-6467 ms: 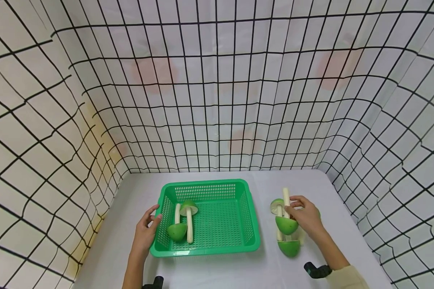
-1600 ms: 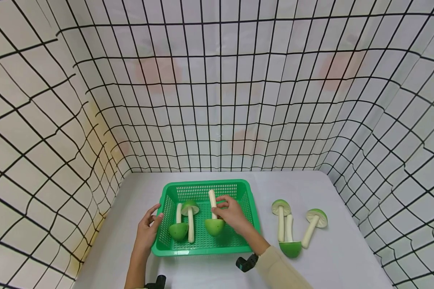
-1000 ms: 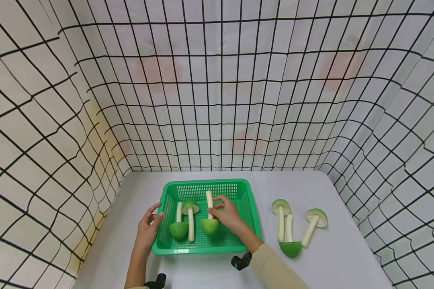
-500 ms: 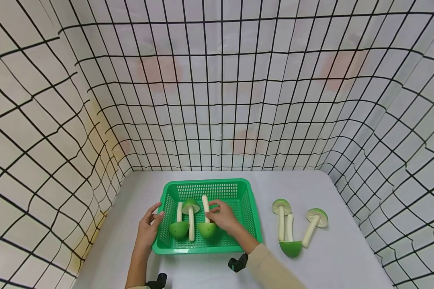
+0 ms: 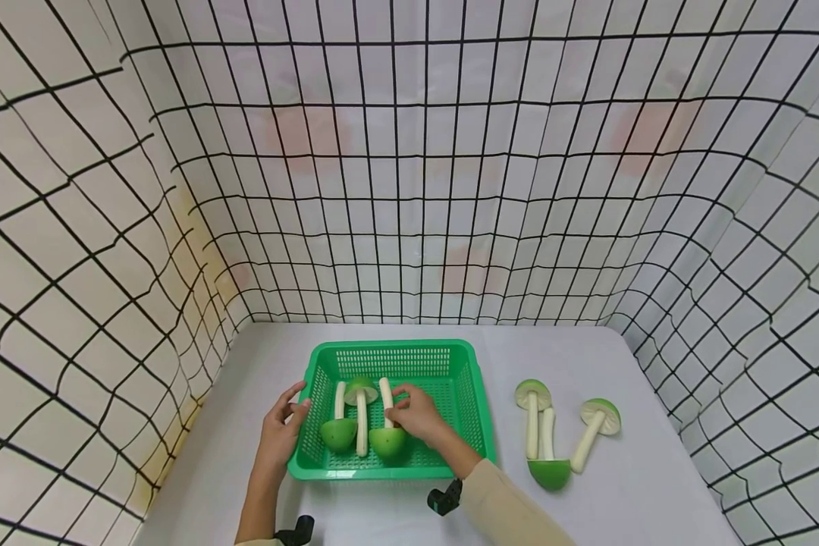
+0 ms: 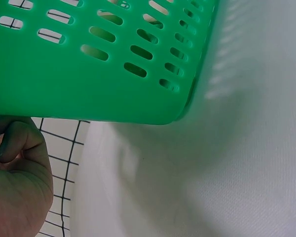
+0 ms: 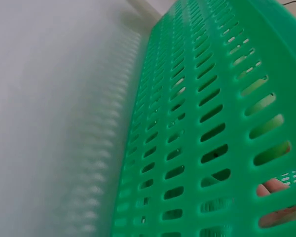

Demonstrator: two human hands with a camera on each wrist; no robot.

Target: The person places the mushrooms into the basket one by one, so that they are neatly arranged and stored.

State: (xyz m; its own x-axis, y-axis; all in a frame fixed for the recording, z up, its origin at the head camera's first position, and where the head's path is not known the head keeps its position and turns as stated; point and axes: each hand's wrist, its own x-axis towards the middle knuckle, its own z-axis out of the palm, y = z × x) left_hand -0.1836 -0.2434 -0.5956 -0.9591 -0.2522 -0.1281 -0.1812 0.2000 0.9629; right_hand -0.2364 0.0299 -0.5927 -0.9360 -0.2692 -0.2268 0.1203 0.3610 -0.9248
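Note:
A green slotted basket sits on the white table. Inside it lie two toy mushrooms with green caps and white stems, and a third one beside them, whose stem my right hand grips low over the basket floor. My left hand holds the basket's left rim, thumb on the outer wall. The left wrist view shows the basket's outer wall and my thumb. In the right wrist view the basket wall fills the frame.
Three more green mushrooms lie on the table right of the basket: one, another with its cap toward me, and a third farther right. Grid-patterned cloth walls enclose the table on three sides.
My right hand carried a mushroom from the right-hand pile into the basket, then shifted it left and down beside the two there. The left hand stayed on the rim.

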